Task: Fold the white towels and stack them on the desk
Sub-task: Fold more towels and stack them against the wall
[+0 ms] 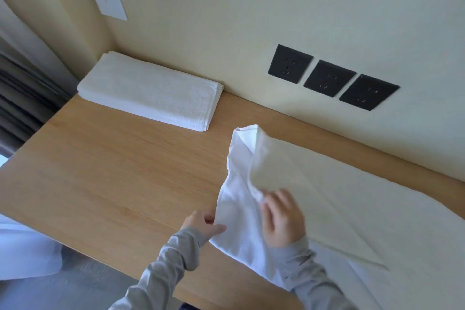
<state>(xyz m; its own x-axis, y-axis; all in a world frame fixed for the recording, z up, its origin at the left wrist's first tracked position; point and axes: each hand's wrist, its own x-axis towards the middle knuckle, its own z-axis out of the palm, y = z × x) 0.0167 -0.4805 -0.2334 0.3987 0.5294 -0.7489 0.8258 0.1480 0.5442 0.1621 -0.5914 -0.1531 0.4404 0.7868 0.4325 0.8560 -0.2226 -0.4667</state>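
The left hand (pixel 203 225) pinches the near edge of a white towel (pixel 339 196) that is spread on the counter (pixel 113 171) toward 3 o'clock. The right hand (pixel 281 221) grips its lifted flap. Folded towels (pixel 151 93) lie at 10 o'clock, against the wall.

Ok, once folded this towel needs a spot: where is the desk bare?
Bare wood lies between the folded stack at the back left corner, the near desk edge and the left hand. The right half is crowded by the spread towel.
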